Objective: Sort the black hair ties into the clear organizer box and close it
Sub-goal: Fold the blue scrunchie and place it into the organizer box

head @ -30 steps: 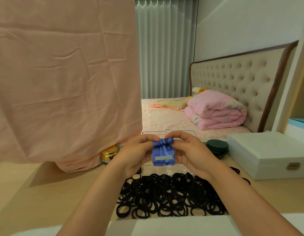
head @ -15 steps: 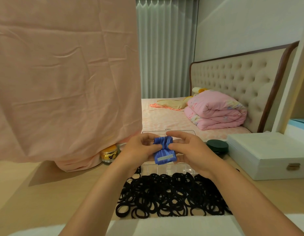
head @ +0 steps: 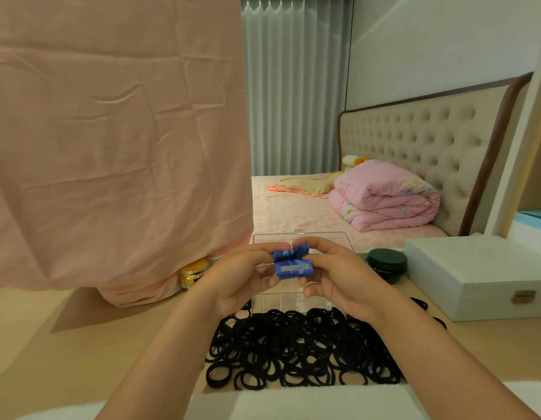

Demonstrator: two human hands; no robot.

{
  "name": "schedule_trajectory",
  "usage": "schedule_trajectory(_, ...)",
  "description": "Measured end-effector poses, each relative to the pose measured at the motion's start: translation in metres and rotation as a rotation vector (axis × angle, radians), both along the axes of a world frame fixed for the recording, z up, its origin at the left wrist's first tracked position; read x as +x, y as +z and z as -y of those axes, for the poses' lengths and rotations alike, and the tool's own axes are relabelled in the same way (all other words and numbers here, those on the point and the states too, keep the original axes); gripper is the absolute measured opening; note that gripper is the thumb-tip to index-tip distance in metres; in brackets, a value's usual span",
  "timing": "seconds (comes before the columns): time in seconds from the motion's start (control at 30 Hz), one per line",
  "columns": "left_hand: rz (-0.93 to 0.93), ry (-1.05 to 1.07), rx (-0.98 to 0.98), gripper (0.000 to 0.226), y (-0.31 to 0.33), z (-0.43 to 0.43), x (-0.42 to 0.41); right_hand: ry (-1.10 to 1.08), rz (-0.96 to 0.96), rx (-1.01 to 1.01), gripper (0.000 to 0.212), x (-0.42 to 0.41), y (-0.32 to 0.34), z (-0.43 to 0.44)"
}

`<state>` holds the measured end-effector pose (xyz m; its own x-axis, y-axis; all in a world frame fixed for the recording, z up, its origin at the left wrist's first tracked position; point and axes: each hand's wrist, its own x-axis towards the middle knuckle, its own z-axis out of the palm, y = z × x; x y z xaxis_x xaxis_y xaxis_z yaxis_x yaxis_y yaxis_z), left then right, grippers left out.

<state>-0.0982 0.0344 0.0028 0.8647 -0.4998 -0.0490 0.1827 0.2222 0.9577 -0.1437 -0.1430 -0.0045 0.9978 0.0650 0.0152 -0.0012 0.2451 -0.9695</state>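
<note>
- One white cloth (head: 293, 401) lies along the nearest edge of the tan table (head: 81, 344).
- One heap of black hair ties (head: 293, 350) is spread on the table just beyond it. There are far too many to count, and a few strays (head: 419, 304) lie off to the right.
- Two hands are raised above the heap. The left hand (head: 242, 277) and right hand (head: 336, 277) each pinch one blue pleated bundle (head: 293, 266) between thumb and fingers, one at each end.
- One clear organizer box (head: 290, 300) sits behind the heap, open, with its lid (head: 324, 237) upright. No ties are visible inside.
- Beside it are one dark round jar (head: 387, 263) and one white case (head: 475, 274) to the right, and one yellow jar (head: 194, 269) to the left.
- One pink sheet (head: 111, 147) hangs at the left.
- Farthest off is one bed with one folded pink quilt (head: 384, 198).
</note>
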Motion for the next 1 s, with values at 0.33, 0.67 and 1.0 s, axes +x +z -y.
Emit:
schedule_trajectory(0.33,0.184,0.038,0.195,0.028,-0.007,-0.008,0.006,-0.064,0.051,-0.186,0.025,-0.001,0.001,-0.003)
schedule_trajectory(0.67,0.319,-0.037,0.388,0.014,-0.007,-0.011,0.006,-0.132,0.081,-0.215,0.026,0.003,-0.008,-0.008)
schedule_trajectory(1.0,0.096,-0.093,0.172,0.019,-0.005,-0.022,0.013,-0.174,0.099,-0.165,0.038,0.012,-0.001,-0.016)
